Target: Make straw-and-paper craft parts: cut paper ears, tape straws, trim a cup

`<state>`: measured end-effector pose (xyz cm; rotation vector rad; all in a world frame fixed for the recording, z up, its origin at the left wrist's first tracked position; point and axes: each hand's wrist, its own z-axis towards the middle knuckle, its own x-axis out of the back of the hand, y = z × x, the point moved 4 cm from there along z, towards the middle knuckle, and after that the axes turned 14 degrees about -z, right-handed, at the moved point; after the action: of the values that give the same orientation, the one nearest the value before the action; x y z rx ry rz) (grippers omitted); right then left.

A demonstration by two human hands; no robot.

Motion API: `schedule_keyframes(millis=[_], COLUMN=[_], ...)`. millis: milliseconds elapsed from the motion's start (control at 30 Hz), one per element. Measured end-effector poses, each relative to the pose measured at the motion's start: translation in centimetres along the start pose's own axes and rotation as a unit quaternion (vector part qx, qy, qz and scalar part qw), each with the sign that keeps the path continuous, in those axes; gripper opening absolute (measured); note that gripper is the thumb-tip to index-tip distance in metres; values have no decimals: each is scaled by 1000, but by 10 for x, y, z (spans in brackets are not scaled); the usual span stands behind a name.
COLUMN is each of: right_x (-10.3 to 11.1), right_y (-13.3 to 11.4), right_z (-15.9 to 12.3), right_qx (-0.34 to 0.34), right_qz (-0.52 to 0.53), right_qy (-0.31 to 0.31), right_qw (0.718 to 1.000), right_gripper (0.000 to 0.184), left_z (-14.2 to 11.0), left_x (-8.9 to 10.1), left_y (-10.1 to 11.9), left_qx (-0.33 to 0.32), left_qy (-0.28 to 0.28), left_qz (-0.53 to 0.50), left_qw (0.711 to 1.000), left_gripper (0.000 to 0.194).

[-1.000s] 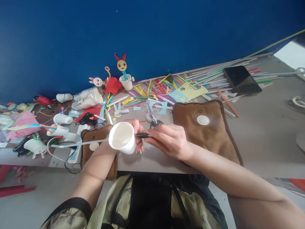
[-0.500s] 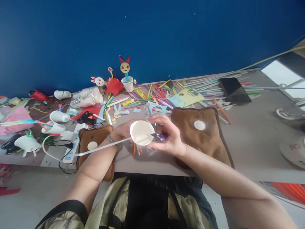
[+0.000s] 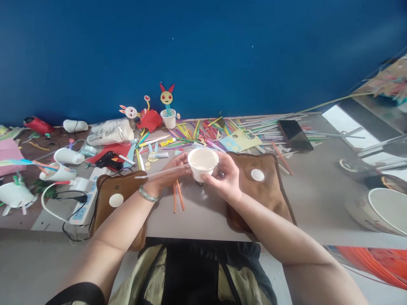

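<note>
A white paper cup [image 3: 201, 173] is tilted so that its open mouth faces me. My right hand [image 3: 228, 174] grips it from the right, thumb across the front wall. Dark scissors [image 3: 220, 173], mostly hidden, show between the fingers of that hand. My left hand [image 3: 171, 169], with a bangle on its wrist, is closed at the cup's left side. A pale translucent straw [image 3: 160, 172] runs from its fingers out to the left; the fingertips are partly hidden behind the cup. Below, two orange straws [image 3: 179, 195] lie on the table.
Brown cushion-like pouches [image 3: 254, 190] lie on either side of my hands. Behind are many coloured straws [image 3: 190, 127], a rabbit-faced cup figure [image 3: 166, 98], a sleeve of stacked cups [image 3: 111, 132] and a phone [image 3: 295, 134]. A power strip [image 3: 85, 202] with cables is left; a large tub [image 3: 375, 209] right.
The cup has tipped from mouth-on to more upright and turned in my hands. The scissors, plain beside its rim before, are now mostly hidden. The straw has swung flatter beside my left hand.
</note>
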<state>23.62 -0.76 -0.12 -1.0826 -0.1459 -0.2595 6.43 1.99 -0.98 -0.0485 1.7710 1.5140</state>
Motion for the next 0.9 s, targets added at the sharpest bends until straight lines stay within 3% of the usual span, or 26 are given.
schedule_keyframes(millis=[167,367,567,900], right_x=[3,1,-1,-3], right_y=[8,8,5,11], right_z=[3,1,-3,-8], right_qx=[-13,59,149,174], right_qz=[-64,-145,-201,-174], right_qy=[63,78,89,76], right_qw=[996,985,964,966], right_gripper=[68,60,59,66], left_z=[3,-1,2,2], left_x=[3,6,11,7], left_y=[-6,-4,-2,4], left_qx=[-37,-78,-68,-36], left_qy=[-14,67,156,140], left_qz=[14,7,-54,-114], left_qw=[999,995,984,983], left_gripper=[65,37,31,35])
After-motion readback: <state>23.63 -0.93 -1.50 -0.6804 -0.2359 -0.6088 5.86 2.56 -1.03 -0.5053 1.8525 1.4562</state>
